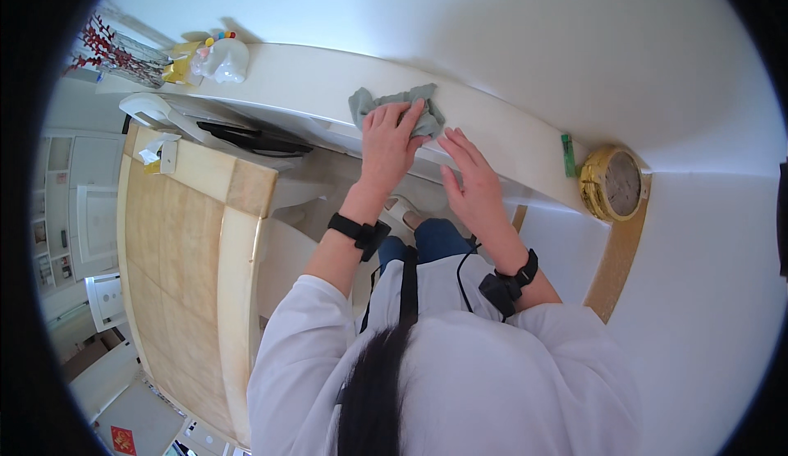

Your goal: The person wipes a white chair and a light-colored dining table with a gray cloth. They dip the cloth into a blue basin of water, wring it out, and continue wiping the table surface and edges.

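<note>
A crumpled grey-green cloth (400, 102) lies on a long, pale, narrow shelf top (492, 123) along the wall. My left hand (391, 139) presses down on it with the fingers spread over its folds. Just to the right, my right hand (471, 176) is held at the shelf's front edge, fingers apart and nothing in it; whether its fingertips touch the shelf I cannot tell. Further right on the shelf are a green lighter (567, 155) and a round gold-coloured container (611, 183) with a greyish top. Both wrists wear black straps with small devices.
On the shelf's left part stand a white glossy animal figurine (228, 61), a yellow box (182, 65) and red-berried branches (101, 43). A stone-topped table (178, 222) at the left bears a tissue box (167, 155). White chairs (106, 302) stand beyond it.
</note>
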A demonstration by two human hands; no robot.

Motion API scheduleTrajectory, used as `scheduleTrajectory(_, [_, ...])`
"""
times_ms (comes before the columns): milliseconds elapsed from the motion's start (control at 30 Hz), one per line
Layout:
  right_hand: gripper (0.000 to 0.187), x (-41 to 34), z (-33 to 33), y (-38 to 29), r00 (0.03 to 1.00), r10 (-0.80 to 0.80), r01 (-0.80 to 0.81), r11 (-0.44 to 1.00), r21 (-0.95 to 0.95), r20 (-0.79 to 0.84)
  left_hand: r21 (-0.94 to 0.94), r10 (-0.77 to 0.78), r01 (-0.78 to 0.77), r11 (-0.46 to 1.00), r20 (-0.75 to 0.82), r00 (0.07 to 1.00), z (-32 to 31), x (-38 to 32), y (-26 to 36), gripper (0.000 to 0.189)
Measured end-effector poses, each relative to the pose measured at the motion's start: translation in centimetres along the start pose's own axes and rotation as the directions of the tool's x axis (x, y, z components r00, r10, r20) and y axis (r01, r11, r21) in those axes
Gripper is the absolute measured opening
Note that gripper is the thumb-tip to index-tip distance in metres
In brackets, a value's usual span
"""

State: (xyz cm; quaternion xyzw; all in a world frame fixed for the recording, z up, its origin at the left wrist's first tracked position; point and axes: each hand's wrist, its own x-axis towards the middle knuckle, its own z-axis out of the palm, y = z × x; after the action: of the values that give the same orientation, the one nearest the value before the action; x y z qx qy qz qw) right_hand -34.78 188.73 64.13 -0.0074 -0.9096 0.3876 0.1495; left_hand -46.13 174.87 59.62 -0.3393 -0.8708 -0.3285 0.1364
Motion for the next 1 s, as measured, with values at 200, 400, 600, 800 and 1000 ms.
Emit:
scheduleTrajectory(200, [0.043, -0.1, -0.5, 2.5, 0.996, -0.068, 0.057, 0.986, -0.156, -0.064, -0.138, 0.212, -0.207, 0.968, 0.023, 0.977, 5.5, -1.1, 5.6, 0.059])
scheduleTrajectory(400, [0.045, -3.9, -3.3, 6.1, 0.994, 0.056, -0.074, 0.975, -0.21, -0.093, -0.303, 0.296, -0.231, 0.925, 0.188, 0.937, 8.9, -0.7, 9.2, 0.056])
scheduleTrajectory(600, [0.052, -6.6, -3.9, 7.7, 0.98, 0.056, -0.099, 0.969, -0.227, -0.189, -0.352, 0.306, -0.236, 0.906, 0.161, 0.938, 9.8, -1.4, 11.8, 0.046])
scheduleTrajectory(800, [0.05, -5.4, -2.1, 7.4, 0.994, -0.051, 0.026, 0.971, -0.238, -0.1, -0.251, 0.317, -0.271, 0.929, 0.169, 0.933, 8.3, -1.5, 8.4, 0.041])
scheduleTrajectory(1000, [0.06, -2.1, 1.0, 5.3, 0.993, -0.116, 0.112, 0.964, -0.243, -0.003, -0.203, 0.246, -0.229, 0.952, 0.061, 0.967, 4.7, -2.4, 3.8, 0.042])
